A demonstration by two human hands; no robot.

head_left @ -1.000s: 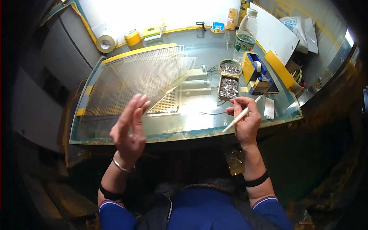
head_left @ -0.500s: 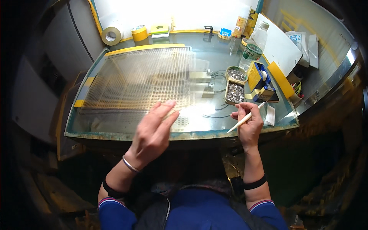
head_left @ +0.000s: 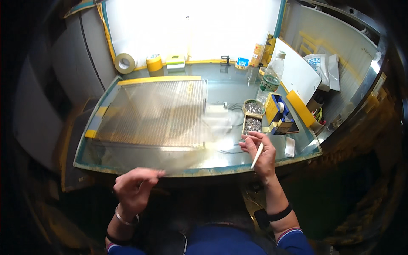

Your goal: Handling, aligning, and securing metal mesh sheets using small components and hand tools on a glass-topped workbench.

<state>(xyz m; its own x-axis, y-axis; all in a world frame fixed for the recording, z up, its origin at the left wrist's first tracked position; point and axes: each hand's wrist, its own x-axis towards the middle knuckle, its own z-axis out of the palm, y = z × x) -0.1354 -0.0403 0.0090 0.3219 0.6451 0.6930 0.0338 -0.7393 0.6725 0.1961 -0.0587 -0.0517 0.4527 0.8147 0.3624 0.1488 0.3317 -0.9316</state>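
Note:
My left hand (head_left: 135, 187) is at the front edge of the table, left of centre, its fingers pinched on a corner of a clear film (head_left: 182, 161). The film is smeared by motion and spreads over the panel. Beneath it lies a flat, finely striped rectangular panel (head_left: 153, 127) with yellow tape along its far edge. My right hand (head_left: 262, 155) is closed around a slim white pen-like stick (head_left: 257, 156), its tip pointing down toward the table edge. Just beyond that hand sits a rectangular tin (head_left: 253, 125) of small dark and pale bits. A round tin (head_left: 253, 107) of similar bits touches its far side.
A blue tape dispenser (head_left: 278, 110) and a clear bottle (head_left: 272, 76) stand right of the tins. Tape rolls (head_left: 124, 63) line the back by a bright white board (head_left: 191, 29). A small white card (head_left: 290, 147) lies at the front right. Dark wires (head_left: 236, 106) run beside the panel.
My left hand has moved from over the panel's front down and left toward me, drawing the film. The right hand keeps the stick, now steeper. The whole view has tilted up.

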